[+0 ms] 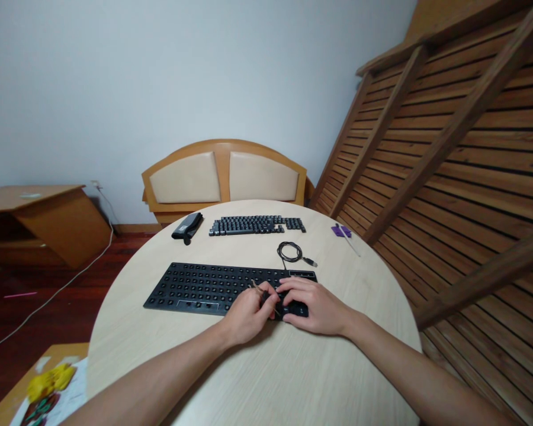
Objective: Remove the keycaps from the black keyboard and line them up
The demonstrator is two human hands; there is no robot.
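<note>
A black keyboard [190,286] lies flat on the round table, its switches bare of keycaps over most of its width. My left hand [251,307] is closed in a pinch over its right part, on a thin brownish, stringy item [256,288] whose kind I cannot make out. Beside it my right hand [313,302] rests on the keyboard's right end, fingers apart, thumb near the front edge. The hands partly cover that end. Behind it lies the keyboard's coiled black USB cable [289,252]. Black keycaps [249,223] sit in keyboard-like rows farther back.
On the pale table [337,378], a folded black item with a light label [188,226] lies back left. A purple item [341,231] with a thin white stick [350,242] lies back right. A padded headboard [224,171] stands behind; slatted wood panels [462,136] lean at right.
</note>
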